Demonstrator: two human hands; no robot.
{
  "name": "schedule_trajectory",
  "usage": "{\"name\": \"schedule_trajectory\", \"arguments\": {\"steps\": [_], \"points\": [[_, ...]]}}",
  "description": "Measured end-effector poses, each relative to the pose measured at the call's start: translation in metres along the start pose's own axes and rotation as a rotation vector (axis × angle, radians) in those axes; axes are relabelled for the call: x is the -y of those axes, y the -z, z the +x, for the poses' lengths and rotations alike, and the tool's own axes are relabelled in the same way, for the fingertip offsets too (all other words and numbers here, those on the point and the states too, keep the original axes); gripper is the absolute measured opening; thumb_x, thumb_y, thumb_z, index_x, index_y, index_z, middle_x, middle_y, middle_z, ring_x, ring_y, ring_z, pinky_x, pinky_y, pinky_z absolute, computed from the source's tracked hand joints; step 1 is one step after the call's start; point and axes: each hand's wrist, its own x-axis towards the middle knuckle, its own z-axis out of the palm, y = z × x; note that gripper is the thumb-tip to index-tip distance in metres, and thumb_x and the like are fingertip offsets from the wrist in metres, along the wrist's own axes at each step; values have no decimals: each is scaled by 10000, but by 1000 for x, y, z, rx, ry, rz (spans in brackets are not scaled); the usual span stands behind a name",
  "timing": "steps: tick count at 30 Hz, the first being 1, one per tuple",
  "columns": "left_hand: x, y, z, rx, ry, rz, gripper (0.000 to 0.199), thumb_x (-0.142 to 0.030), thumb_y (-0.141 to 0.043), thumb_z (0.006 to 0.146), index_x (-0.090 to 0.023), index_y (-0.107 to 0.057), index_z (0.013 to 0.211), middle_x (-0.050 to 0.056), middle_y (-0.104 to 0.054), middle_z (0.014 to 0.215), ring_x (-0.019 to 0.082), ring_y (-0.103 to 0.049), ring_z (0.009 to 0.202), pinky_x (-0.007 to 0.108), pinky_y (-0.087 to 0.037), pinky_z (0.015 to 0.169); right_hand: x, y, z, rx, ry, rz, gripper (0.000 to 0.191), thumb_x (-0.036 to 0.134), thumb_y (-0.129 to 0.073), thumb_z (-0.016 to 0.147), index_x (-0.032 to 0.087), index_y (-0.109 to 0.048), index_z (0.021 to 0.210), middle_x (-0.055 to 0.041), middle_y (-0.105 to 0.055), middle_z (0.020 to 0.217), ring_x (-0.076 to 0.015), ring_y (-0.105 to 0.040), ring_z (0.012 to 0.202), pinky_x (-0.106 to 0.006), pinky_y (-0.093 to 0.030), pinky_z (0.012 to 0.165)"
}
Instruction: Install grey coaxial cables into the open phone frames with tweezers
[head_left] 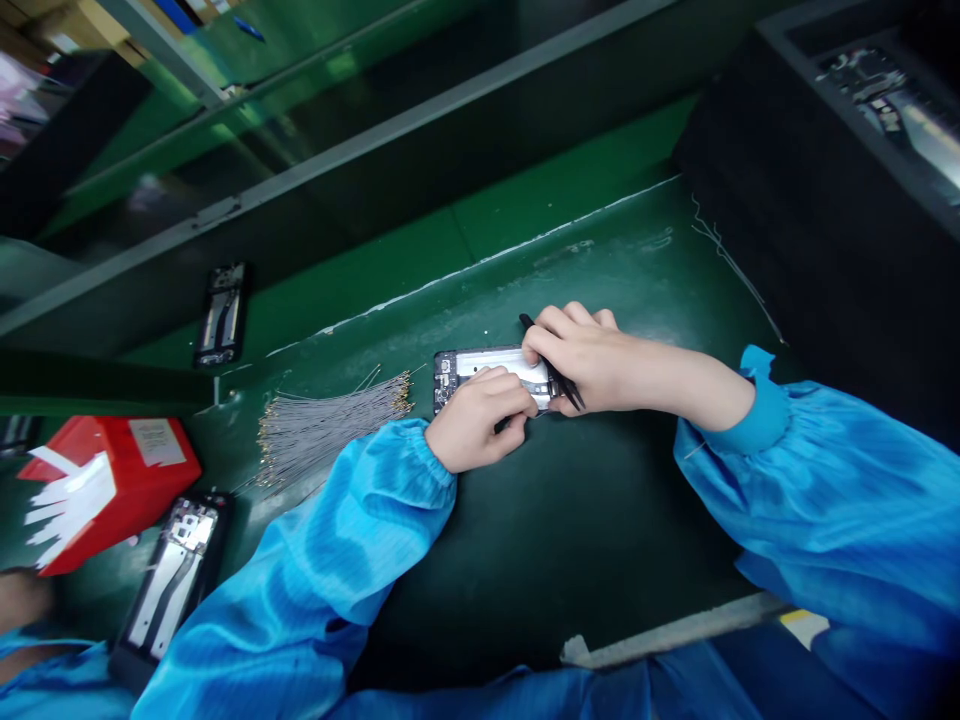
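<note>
An opened phone body [480,362], black-edged with a silver inner plate, lies flat on the green bench between my hands. My left hand [484,418] rests over its near edge, fingers curled, thumb and forefinger together; whether something thin is between them is too small to tell. On the phone's right end is my right hand [577,355], its fingers closed around black tweezers [571,392] whose tips point down toward the near right. A bundle of thin grey cables [330,422] with gold ends lies left of the phone.
Another opened phone [222,315] sits at the back left, and one more [174,575] at the lower left. Beside it is a red box [154,480] with white paper strips. A black tray [825,220] stands at the right. At the lower left edge a co-worker's arm shows.
</note>
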Motion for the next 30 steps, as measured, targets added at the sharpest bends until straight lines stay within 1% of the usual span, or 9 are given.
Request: {"name": "schedule_trajectory", "arguments": {"steps": [5,10,13,15,19,22,25,27,30], "points": [[1,-1,-1,-5,-10,12,163,-100,-406,739,-161,-557,728,24,-545,682,144,-454,677,278,-393,668,2,0,0,-7,-46,17,319,267,-581,634,194,-436,909,-106,-434,1023,-263,-378,895,-317,-253,643],[-1,-1,-2,-30,-11,17,154,-126,-413,756,-156,-563,764,35,-553,709,145,-471,695,284,-418,678,-12,-10,-5,-137,28,218,264,361,-536,739,206,-433,927,-74,-453,973,-223,-382,879,-316,-278,696],[-5,14,-3,-91,1,59,142,-150,-432,784,-154,-571,813,43,-571,762,149,-494,737,288,-435,698,-16,-17,-9,-215,47,275,291,426,-513,763,210,-438,942,-76,-461,979,-225,-379,900,-324,-284,721],[-1,35,-8,-170,85,143,136,-168,-448,794,-163,-578,835,43,-573,802,154,-510,779,294,-441,724,-13,-19,-9,-237,100,196,380,486,-552,717,204,-461,955,-96,-458,1022,-253,-370,938,-354,-277,744],[38,87,-33,-248,461,387,170,-266,-482,780,-188,-600,874,44,-534,906,181,-512,887,311,-445,782,-9,-22,-1,-264,171,15,455,508,-583,663,180,-503,970,-131,-464,1058,-287,-384,944,-392,-273,755],[85,123,-64,-268,835,585,278,-312,-505,746,-197,-584,987,64,-500,1000,231,-447,1057,364,-362,942,-17,-23,8,-475,-16,-85,383,412,-519,735,157,-505,1020,-169,-453,1116,-331,-371,1008,-444,-264,780],[128,146,-93,-351,1388,631,486,-413,-515,747,-250,-445,1199,83,-370,1256,265,-333,1207,371,-294,1005,-27,-26,14,-679,-224,-95,312,291,-443,790,146,-496,1061,-186,-443,1147,-349,-350,1061,-470,-262,793],[148,153,-106,-388,1546,625,603,-480,-510,738,-211,-377,1262,142,-319,1308,332,-310,1222,434,-296,986,-31,-30,15,-654,-217,-86,286,281,-422,802,150,-504,1042,-175,-465,1109,-330,-378,1036,-449,-287,775],[166,154,-114,-398,1657,591,698,-523,-490,736,-120,-341,1286,229,-354,1277,396,-347,1186,490,-309,942,-32,-34,16,-571,-161,-86,264,298,-417,805,161,-517,1007,-152,-487,1065,-302,-407,996,-416,-311,749]]}}
